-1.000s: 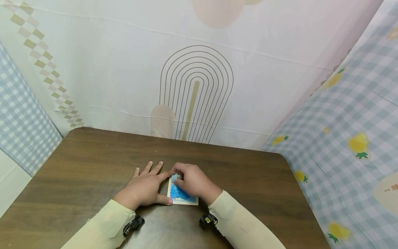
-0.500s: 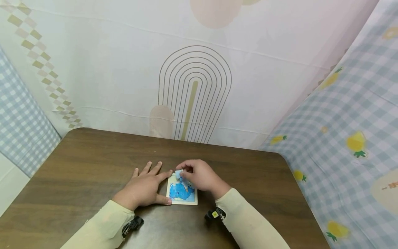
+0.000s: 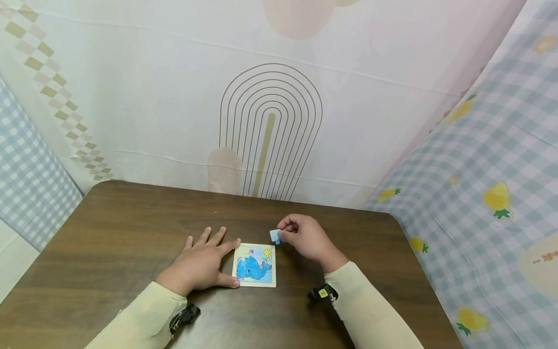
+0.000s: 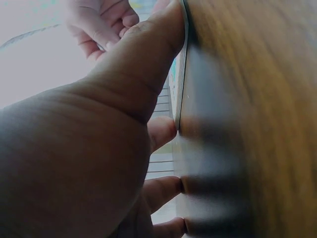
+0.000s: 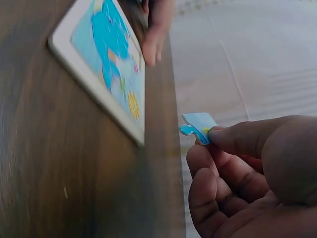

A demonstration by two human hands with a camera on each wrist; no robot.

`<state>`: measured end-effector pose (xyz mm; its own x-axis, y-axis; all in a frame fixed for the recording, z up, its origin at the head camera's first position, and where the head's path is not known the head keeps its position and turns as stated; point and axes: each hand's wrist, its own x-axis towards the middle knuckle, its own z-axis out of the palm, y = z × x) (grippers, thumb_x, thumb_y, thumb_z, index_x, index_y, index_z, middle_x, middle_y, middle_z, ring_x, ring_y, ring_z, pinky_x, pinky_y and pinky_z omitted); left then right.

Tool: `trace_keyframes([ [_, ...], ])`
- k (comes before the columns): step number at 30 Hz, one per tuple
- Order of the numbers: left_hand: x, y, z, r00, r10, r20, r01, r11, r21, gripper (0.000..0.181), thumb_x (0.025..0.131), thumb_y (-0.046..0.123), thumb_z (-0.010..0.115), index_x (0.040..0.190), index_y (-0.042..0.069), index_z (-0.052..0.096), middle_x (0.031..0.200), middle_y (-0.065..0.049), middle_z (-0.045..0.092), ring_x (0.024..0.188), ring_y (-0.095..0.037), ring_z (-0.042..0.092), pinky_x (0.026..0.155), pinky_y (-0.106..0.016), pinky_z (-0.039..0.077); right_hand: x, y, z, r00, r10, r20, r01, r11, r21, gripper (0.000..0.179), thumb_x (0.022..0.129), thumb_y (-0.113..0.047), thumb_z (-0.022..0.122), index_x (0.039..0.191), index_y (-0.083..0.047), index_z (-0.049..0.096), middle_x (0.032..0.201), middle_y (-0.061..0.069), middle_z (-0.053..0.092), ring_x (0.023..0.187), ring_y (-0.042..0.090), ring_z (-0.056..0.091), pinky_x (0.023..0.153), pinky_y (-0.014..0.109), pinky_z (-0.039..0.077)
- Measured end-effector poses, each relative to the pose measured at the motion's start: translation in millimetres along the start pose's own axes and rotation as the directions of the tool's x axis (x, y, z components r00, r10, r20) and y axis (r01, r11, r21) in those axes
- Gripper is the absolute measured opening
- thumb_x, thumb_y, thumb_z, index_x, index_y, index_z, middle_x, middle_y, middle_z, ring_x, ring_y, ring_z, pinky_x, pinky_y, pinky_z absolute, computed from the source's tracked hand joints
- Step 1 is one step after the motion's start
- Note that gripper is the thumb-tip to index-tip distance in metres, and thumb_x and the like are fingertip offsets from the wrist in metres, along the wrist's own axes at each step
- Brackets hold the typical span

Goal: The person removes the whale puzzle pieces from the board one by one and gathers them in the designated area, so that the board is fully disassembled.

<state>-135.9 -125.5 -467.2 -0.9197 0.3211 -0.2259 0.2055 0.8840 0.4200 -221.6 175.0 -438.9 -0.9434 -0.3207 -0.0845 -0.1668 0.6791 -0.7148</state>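
A small square jigsaw puzzle with a blue whale and a yellow sun lies on the table in a pale wooden frame. A pale bare patch shows at its far left corner. My left hand rests on the table with fingers spread, its thumb and forefinger touching the frame's left side. Beyond the frame's far right corner, my right hand pinches a light blue puzzle piece between thumb and forefinger, raised off the table. In the left wrist view the left thumb covers most of the puzzle.
The brown wooden table has rounded far corners. Behind it hangs a white patterned cloth, and a blue checked cloth hangs along the right side. Black wrist cameras are strapped on both sleeves.
My right hand has lifted the puzzle piece out of the puzzle's far left part and carried it right and away, past the frame. My left hand has stayed in place.
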Motion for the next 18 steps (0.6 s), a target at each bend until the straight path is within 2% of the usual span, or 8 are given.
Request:
trace_keyframes([
  [10,-0.9,-0.4,0.6,1.0,0.002,0.001,-0.002,1.0,0.002,0.111,0.081,0.08,0.086,0.174,0.036,0.045,0.188,-0.017,0.022,0.173,-0.057,0.012,0.127,-0.09,0.013,0.0,25.5,-35.2,0.999,0.029,-0.043,-0.03,0.999,-0.015,0.005,0.104,-0.015,0.081,0.109,-0.016,0.081,0.096,0.002,0.076,0.083,0.02,0.07,0.074,0.034,0.06],
  [15,-0.5,-0.6,0.9,1.0,0.003,0.0,-0.003,1.0,0.005,0.111,0.081,0.081,0.085,0.174,0.036,0.045,0.188,-0.017,0.022,0.172,-0.058,0.012,0.127,-0.09,0.013,1.5,37.1,-46.5,0.999,0.041,-0.028,-0.041,0.999,0.006,0.006,0.105,-0.015,0.08,0.11,-0.013,0.081,0.096,0.003,0.077,0.081,0.019,0.071,0.072,0.034,0.06],
  [18,-0.2,-1.0,1.1,1.0,0.005,-0.001,-0.005,1.0,0.002,0.112,0.08,0.081,0.085,0.174,0.036,0.045,0.188,-0.017,0.022,0.172,-0.058,0.012,0.127,-0.09,0.013,2.7,44.2,-51.1,0.998,0.07,-0.009,-0.069,0.997,0.04,0.008,0.106,-0.015,0.079,0.112,-0.011,0.081,0.097,0.005,0.078,0.083,0.02,0.073,0.076,0.036,0.062],
])
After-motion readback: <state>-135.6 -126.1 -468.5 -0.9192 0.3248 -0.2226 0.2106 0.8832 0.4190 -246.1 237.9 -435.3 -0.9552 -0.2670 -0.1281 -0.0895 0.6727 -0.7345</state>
